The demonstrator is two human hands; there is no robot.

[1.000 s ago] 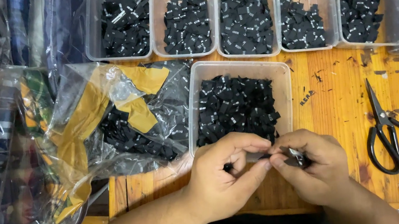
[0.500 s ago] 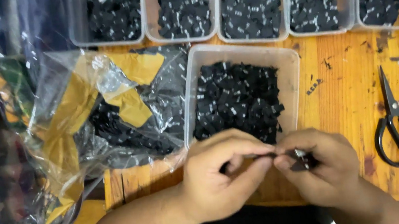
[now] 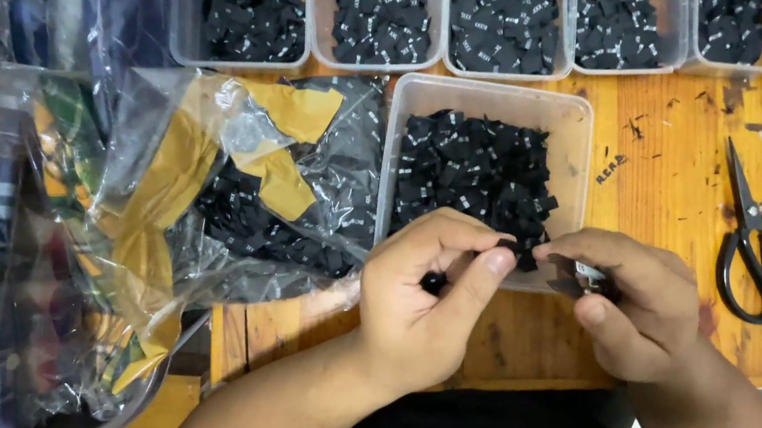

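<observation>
Your view has dipped and pushed in over the last second: the back row of clear plastic tubs now runs off the top edge, and your hands fill more of the picture. The hands themselves have barely shifted, meeting just in front of the near clear plastic tub of small black fabric labels, so you're working the same piece, not reaching for a new one.

Your left hand is curled nearly closed, thumb and forefinger pinching a small black label at the tub's front rim, and something dark shows inside the curl of that hand. Your right hand is folded tight on a small dark item with a pale glint; I can't tell what it is, your fingers cover most of it.

The black-handled scissors lie untouched on the orange wooden tabletop, well to your right. The crinkled clear plastic bag with yellow tape holds more black pieces, blurred by glare. The bundle of wrapped fabric on the left is cut off and hard to read.
</observation>
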